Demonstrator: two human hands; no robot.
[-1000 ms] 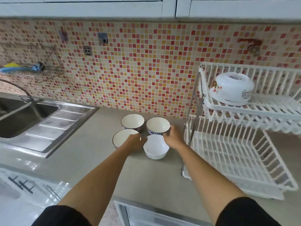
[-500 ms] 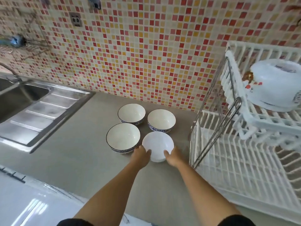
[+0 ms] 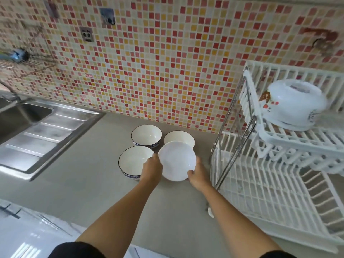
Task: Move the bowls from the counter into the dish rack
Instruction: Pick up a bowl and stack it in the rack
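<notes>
Hands (image 3: pixel 151 169) (image 3: pixel 198 175) clasp empty white bowl (image 3: pixel 176 161) beside dish rack (image 3: pixel 275 194).

Stainless steel sink (image 3: pixel 22 116) with ribbed drainboard (image 3: pixel 46 138) seen at left, metal tap (image 3: pixel 9 94) above it. Red, orange and cream mosaic tile backsplash (image 3: pixel 158 62) carries a grey wall socket (image 3: pixel 87 34). Wire wall shelf (image 3: pixel 28 58) mounted upper left, blue item blurred on it.
</notes>
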